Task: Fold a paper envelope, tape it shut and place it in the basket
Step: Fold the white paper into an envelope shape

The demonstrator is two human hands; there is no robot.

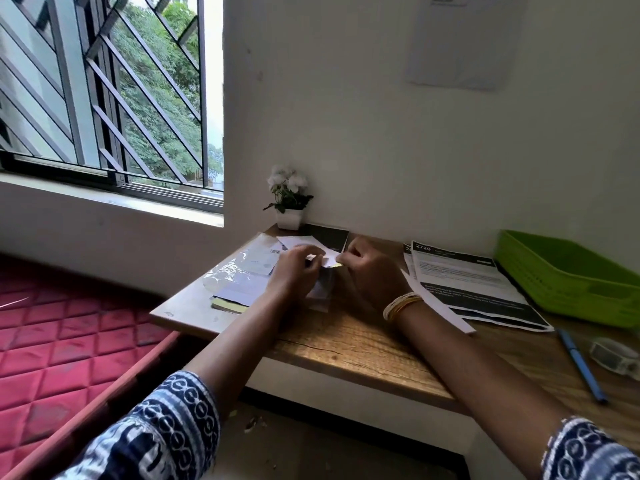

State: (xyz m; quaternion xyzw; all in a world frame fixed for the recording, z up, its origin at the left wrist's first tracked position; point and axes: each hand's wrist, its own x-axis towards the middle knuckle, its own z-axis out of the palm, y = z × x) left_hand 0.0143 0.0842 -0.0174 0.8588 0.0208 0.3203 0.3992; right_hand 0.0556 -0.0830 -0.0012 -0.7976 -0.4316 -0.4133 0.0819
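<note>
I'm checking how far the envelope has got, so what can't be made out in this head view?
- The white paper piece: fold state hidden by the left hand and right hand.
- Yellowish bit at the right fingertips: too small to identify.
- Clear tape dispenser: cut off by the right edge.
- Green plastic basket: inside partly cut off.

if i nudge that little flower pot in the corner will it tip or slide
The flower pot looks small and probably light, so it would likely slide. The flowers stand taller than the pot, so a high push might tip it. The wall behind should stop it going backward.
</note>
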